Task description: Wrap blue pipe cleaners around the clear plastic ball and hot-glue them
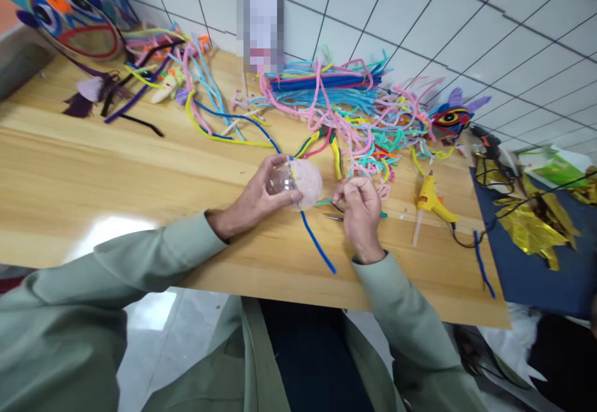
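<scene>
My left hand (261, 196) is wrapped round a ball (308, 183), clear on the left and pale pink on the right. Blue pipe cleaner (318, 243) sticks out below the ball toward the table's front edge, and more blue shows at its top. To the right, my right hand (361, 213) is closed in a pinch, apart from the ball; what its fingertips hold is too small to make out. A thin teal strand (323, 202) shows between ball and fingers. Under that hand lies a tool with a pointed metal tip (334, 217), partly hidden.
Yellow-handled pliers (336, 158) lie just behind my hands. A heap of pipe cleaners (326, 98) lines the wall. On the right rests a yellow glue gun (430, 197) with its cord. Decorated masks (77, 23) stand at the far left.
</scene>
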Demonstrator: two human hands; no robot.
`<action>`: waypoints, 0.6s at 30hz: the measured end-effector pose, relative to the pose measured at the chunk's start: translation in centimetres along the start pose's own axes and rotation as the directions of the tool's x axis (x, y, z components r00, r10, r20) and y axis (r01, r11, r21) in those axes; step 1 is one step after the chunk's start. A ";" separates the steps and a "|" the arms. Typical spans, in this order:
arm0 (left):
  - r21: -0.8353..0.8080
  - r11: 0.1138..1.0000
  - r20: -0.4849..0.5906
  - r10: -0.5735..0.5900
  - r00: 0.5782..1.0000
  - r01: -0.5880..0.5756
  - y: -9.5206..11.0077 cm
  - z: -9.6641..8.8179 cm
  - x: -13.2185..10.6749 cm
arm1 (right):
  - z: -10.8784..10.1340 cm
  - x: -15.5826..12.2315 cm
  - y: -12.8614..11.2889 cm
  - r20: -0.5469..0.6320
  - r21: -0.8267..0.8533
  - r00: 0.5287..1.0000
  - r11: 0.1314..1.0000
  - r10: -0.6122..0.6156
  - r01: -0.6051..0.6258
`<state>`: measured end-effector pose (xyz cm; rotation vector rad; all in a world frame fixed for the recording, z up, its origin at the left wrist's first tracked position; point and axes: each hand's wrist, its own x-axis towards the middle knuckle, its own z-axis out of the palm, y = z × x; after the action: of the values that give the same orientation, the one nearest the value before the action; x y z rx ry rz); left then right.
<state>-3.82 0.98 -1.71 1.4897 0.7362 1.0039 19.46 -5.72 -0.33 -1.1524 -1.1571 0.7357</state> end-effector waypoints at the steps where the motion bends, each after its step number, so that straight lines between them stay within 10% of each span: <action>1: -0.040 0.999 -0.010 -0.017 1.000 0.016 -0.2 0.0 0.2 | 0.1 -0.1 0.2 0.003 -0.064 0.999 0.997 -0.051 0.051; 9: -0.355 0.928 0.011 -0.118 0.993 0.115 0.4 0.7 1.4 | 0.7 -0.8 -1.4 0.379 -0.329 0.841 0.794 -0.385 0.512; 18: -0.538 0.784 0.232 -0.216 0.948 0.310 1.5 1.8 1.6 | 0.9 -0.5 -1.6 0.449 -0.395 0.795 0.707 -0.408 0.586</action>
<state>-1.66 1.37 0.03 0.8953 0.4532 0.7835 18.29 -6.39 0.99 -1.0744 -1.9533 0.1721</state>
